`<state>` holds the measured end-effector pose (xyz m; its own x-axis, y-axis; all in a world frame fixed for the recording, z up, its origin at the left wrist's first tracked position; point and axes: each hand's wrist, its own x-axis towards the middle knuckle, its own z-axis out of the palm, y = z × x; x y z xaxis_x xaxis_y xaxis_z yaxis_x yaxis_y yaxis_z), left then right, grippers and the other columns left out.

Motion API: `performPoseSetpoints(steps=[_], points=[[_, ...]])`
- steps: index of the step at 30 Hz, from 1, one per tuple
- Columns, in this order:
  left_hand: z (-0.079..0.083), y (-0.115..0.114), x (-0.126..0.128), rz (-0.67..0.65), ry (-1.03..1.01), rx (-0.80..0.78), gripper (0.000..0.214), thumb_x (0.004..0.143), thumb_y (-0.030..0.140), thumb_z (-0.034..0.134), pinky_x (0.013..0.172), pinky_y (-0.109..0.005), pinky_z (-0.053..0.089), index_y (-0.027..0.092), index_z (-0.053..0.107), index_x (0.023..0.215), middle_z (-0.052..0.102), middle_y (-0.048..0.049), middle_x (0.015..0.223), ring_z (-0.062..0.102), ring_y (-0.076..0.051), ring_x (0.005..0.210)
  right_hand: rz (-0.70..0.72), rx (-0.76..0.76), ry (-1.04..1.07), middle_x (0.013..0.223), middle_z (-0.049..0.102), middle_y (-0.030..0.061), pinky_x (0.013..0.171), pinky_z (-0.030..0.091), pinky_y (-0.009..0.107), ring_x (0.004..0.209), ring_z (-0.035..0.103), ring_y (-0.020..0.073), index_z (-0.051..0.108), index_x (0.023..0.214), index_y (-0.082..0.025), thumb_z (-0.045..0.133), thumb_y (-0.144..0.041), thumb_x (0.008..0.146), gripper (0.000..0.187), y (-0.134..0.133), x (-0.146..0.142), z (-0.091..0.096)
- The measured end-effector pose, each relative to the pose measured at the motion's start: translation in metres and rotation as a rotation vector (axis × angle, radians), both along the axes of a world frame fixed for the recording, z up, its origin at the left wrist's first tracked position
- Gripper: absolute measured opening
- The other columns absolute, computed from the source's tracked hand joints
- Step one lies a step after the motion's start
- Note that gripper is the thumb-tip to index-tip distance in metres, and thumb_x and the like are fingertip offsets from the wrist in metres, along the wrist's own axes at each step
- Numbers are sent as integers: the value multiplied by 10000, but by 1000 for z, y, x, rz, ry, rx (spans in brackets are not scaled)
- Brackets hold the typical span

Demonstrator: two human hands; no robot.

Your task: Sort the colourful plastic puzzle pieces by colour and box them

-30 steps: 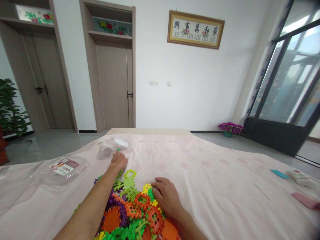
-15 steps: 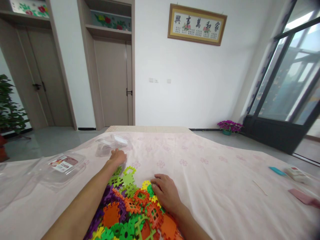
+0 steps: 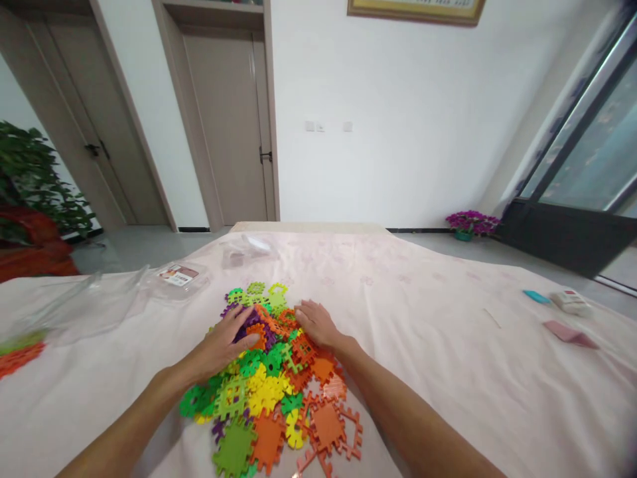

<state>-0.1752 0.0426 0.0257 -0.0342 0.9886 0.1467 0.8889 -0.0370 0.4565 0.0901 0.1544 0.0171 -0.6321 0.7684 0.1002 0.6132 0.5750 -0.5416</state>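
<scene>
The 2 hands of the person are at 1 loose pile of plastic pieces point(image 3: 266, 392), which lies on the pink cloth point(image 3: 413, 338) in front of the body. The left hand point(image 3: 229, 337) is palm down on the left part of the pile, with its thumb apart from the fingers and near an orange piece point(image 3: 255, 334); no firm grip is seen. The right hand point(image 3: 316, 323) lies at the right edge, fingers stretched and close together, and I cannot tell if something is under it. About progress, I judge that little is finished: green, yellow, purple and orange pieces overlap in the heap, although several light green ones gather at its far end. Some green and orange-red pieces point(image 3: 20, 355) lie apart at the left, near a clear container point(image 3: 192, 287); whether inside one, I cannot tell.
</scene>
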Motion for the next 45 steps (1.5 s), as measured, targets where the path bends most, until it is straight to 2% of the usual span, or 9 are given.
performPoseSetpoints(steps=[5,11,15,20,26,32,37,41,45], points=[[-5,-71,8,48,82,-41,1260,600,777,735,1206,-584,228,280,229,1642,127,-162,1717,146,-421,1560,222,-209,189,1592,436,90,1203,329,416,1452,417,251,450,1535,-223,429,-620,1008,661,-29,9,29],[-30,-133,35,175,96,-229,1464,359,656,907,1188,-692,110,380,230,1628,188,-164,1699,114,-482,1547,335,-196,-47,1658,275,179,1237,193,545,1524,246,386,303,1609,-194,828,-701,617,1231,-57,80,21],[-24,-117,62,228,67,-147,1235,518,620,860,1185,-670,155,329,332,1597,224,-184,1682,145,-464,1547,223,-47,-14,1631,327,177,1231,201,545,1507,268,392,339,1595,-221,887,-620,561,1236,-84,72,-1],[-18,-85,80,201,-87,138,766,702,409,786,1205,-503,313,241,548,1410,317,-155,1606,335,-365,1493,-26,-26,368,1398,574,100,1113,417,408,1288,538,266,544,1421,-239,765,-338,736,726,-98,18,-16],[4,-53,76,200,-302,434,508,779,282,726,1218,-461,323,217,598,1267,478,-122,1394,440,-291,1412,-115,-274,665,1291,648,78,1109,433,458,1212,593,282,584,1339,-215,754,-243,650,711,-76,-33,11],[9,-77,60,143,-261,248,1116,601,459,877,1215,-599,237,239,363,1566,217,-187,1621,193,-427,1534,298,-439,502,1639,325,130,1217,286,494,1491,339,331,316,1589,-235,863,-518,665,1110,-76,31,48],[-18,-130,94,-7,-25,13,1411,371,639,926,1142,-747,168,362,306,1607,90,-179,1710,48,-556,1524,438,-263,33,1679,200,186,1234,192,581,1528,207,434,232,1632,-233,919,-652,497,1392,-112,109,22],[-18,-134,117,-19,115,23,1247,447,687,883,1115,-787,112,378,412,1559,125,-179,1711,106,-549,1520,430,-18,-29,1608,352,214,1189,249,619,1467,321,456,337,1596,-245,891,-688,529,1281,-132,110,-4],[-9,-106,109,50,144,135,793,670,516,835,1123,-673,296,313,613,1403,274,-175,1663,353,-451,1457,308,117,113,1332,640,156,1047,441,496,1212,577,347,577,1415,-215,851,-533,713,818,-125,76,-8]])
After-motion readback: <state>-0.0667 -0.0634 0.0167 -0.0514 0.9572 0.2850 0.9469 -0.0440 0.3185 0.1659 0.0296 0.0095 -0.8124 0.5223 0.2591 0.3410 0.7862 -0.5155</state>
